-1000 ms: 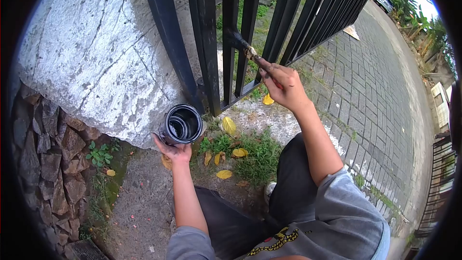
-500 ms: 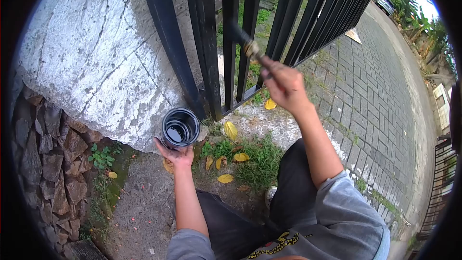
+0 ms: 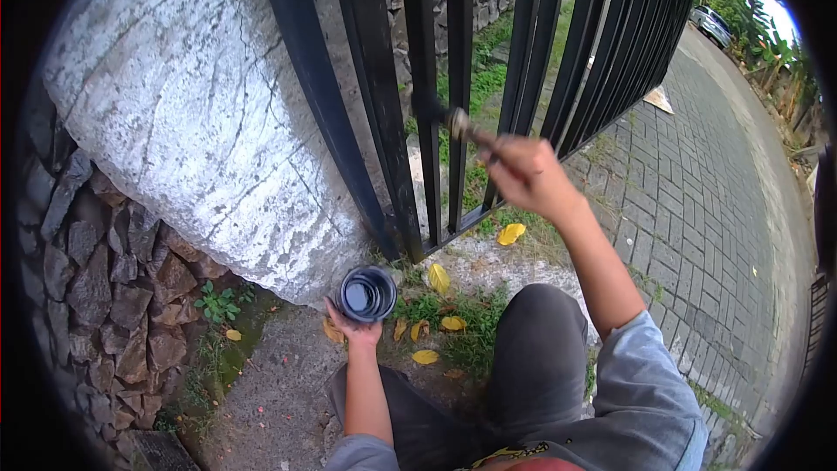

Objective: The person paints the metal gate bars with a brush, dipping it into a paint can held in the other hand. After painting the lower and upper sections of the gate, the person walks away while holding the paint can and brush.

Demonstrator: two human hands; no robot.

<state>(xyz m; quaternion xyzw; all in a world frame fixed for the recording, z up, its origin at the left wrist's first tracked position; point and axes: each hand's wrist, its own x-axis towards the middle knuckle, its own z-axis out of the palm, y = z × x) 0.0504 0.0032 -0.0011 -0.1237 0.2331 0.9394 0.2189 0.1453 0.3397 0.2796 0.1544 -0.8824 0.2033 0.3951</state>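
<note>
My left hand [image 3: 357, 328] is wrapped round the underside and side of a dark paint can [image 3: 380, 298]. The can is held upright, its mouth facing up, with black paint showing inside. A paintbrush [image 3: 460, 125] is gripped by its handle in my right hand [image 3: 530, 176]. Its dark bristles point left and overlap one of the narrow bars of the black metal gate [image 3: 384, 113], roughly level with the middle of that bar. The brush head is slightly smeared by motion.
A white-painted concrete slab [image 3: 218, 148] slopes at the left above a rough stone wall [image 3: 113, 279]. Yellow leaves [image 3: 438, 278] and grass [image 3: 466, 327] lie by the gate's foot. Brick paving [image 3: 689, 201] stretches to the right, with a parked car [image 3: 711, 24] far off.
The brush and my right hand have moved down in view, and the bristles still overlap the bars. The can sits lower and further right; the whole view has shifted and my knee now shows raised.
</note>
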